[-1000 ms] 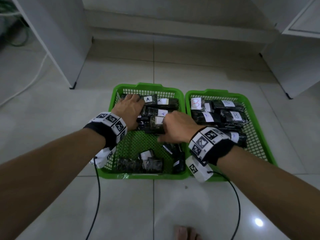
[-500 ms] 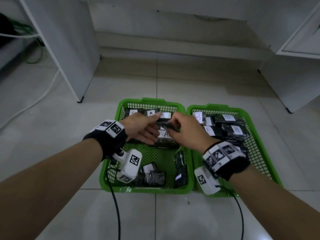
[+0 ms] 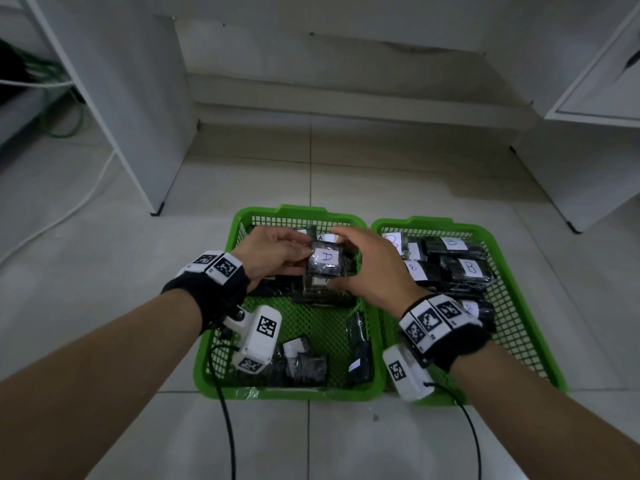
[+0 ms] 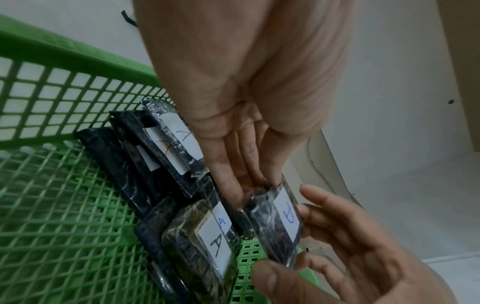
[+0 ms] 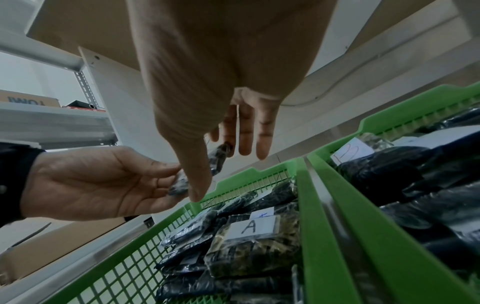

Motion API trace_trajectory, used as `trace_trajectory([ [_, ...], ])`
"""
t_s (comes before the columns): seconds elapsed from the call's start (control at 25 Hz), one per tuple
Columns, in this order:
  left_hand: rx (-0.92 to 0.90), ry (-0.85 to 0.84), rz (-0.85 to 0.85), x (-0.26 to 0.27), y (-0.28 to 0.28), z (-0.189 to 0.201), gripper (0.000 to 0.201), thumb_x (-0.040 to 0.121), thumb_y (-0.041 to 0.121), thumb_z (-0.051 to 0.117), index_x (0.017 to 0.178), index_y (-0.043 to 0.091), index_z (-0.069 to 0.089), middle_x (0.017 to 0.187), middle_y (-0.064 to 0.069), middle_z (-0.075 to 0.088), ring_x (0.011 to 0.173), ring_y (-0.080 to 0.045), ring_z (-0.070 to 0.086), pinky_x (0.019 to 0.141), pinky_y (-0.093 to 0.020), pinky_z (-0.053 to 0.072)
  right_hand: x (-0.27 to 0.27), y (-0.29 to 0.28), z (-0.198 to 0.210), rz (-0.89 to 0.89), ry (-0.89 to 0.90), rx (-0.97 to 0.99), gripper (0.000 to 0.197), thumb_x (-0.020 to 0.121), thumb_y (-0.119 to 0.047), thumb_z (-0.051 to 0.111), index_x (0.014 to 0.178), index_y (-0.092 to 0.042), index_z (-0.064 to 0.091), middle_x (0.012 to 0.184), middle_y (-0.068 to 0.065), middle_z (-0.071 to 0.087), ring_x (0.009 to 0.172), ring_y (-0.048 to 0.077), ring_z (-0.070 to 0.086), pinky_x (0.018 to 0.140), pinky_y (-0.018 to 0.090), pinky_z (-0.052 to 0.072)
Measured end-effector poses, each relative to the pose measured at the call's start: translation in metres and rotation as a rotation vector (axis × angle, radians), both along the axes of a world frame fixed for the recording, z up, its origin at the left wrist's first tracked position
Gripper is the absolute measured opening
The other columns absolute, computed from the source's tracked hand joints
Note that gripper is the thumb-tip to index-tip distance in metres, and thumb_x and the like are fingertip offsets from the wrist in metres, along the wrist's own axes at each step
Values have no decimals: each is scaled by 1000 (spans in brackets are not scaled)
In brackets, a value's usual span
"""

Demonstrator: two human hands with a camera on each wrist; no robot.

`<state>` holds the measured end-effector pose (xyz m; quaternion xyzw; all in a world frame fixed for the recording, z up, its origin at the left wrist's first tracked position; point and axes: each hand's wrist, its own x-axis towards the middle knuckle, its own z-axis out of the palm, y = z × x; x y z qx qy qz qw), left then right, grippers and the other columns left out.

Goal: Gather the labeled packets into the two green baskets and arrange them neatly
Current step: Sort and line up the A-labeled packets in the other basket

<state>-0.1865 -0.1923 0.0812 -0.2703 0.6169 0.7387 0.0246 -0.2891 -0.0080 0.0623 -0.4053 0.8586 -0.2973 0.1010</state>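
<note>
Two green baskets sit side by side on the tiled floor. The left basket (image 3: 301, 211) holds dark packets labelled A (image 5: 249, 228), stacked at its far end, with a few loose ones (image 3: 304, 362) near the front. The right basket (image 3: 412, 221) holds packets labelled B (image 3: 467, 268). One A packet (image 3: 325, 259) is raised above the left basket's stack. My left hand (image 3: 294, 261) pinches its left end. My right hand (image 3: 349, 261) grips its right side, thumb below and fingers above. In the left wrist view the same packet (image 4: 280, 222) lies between both hands.
White cabinet panels stand at the back left (image 3: 131, 98) and back right (image 3: 588, 150), with a low step (image 3: 346, 109) between them. Cables (image 3: 62, 209) trail on the floor at the left. Wrist camera cords (image 3: 225, 427) hang over the near floor tiles.
Both hands rose from the packet stack in the left basket and now hold one A packet between them, label up. The view has tilted upward.
</note>
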Motion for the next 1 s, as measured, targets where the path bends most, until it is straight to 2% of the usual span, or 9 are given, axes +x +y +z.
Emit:
trace_trajectory([
  [0.12, -26, -52, -91, 0, 3, -3, 26, 86, -3, 68, 111, -3, 64, 106, -19, 73, 91, -29, 74, 75, -34, 63, -1, 3, -8, 14, 19, 32, 83, 70, -18, 91, 143, -29, 55, 128, -4, 62, 114, 13, 56, 104, 40, 46],
  [0.24, -58, -109, -76, -2, 9, -13, 20, 85, -6, 69, 104, -5, 63, 106, -22, 72, 87, -30, 74, 76, -36, 62, 1, 6, -17, 8, -46, -35, 81, 69, -13, 90, 142, -21, 56, 135, 0, 60, 118, 15, 60, 105, 38, 51],
  [0.44, -25, -46, -42, -10, 18, -15, 21, 85, -4, 71, 103, -7, 61, 102, -24, 72, 82, -29, 74, 69, -26, 62, 1, 8, -11, -80, -58, -53, 68, 60, -43, 95, 119, -18, 72, 108, -6, 68, 94, 8, 63, 84, 25, 53],
  [0.48, -93, -21, -74, -11, 17, -15, 21, 86, 1, 72, 104, -5, 63, 101, -21, 73, 83, -27, 74, 70, -27, 62, -1, 8, -7, -97, -25, -36, 65, 61, -42, 95, 117, -18, 73, 106, -7, 68, 94, 10, 62, 82, 28, 51],
  [0.56, -637, 18, -207, -14, 5, -20, 20, 87, 19, 73, 104, 9, 69, 101, -6, 74, 91, -21, 71, 80, -31, 60, -10, 4, 0, -104, 60, 62, 57, 68, -41, 91, 117, -21, 71, 102, -9, 63, 96, 13, 55, 78, 29, 42],
  [0.64, -1225, -18, -380, -18, -9, -28, 33, 88, 34, 66, 118, 20, 66, 123, -1, 63, 118, -22, 57, 99, -40, 50, -25, -9, 6, -83, 122, 204, 39, 77, -34, 85, 111, -23, 70, 99, -10, 59, 98, 13, 49, 78, 28, 38],
  [0.68, -1363, -93, -463, -19, -14, -32, 45, 89, 38, 62, 132, 25, 57, 141, -3, 49, 134, -26, 42, 109, -47, 41, -32, -18, 6, -66, 136, 253, 29, 79, -27, 83, 104, -22, 69, 97, -9, 58, 97, 14, 48, 77, 25, 39],
  [0.8, -1453, -271, -666, -25, -20, -47, 67, 94, 49, 51, 153, 36, 25, 164, -1, 8, 151, -29, 5, 119, -59, 19, -46, -46, -5, -1, 216, 365, 16, 81, -11, 77, 89, -17, 65, 90, -5, 56, 96, 16, 49, 63, 14, 27],
  [1.0, -1340, -286, -717, -30, -32, -66, 65, 98, 40, 47, 155, 35, 16, 166, -4, 4, 152, -30, 4, 118, -58, 21, -54, -64, -26, 7, 265, 376, 8, 81, -3, 72, 83, -8, 67, 95, 4, 60, 96, 21, 55, 76, 23, 38],
])
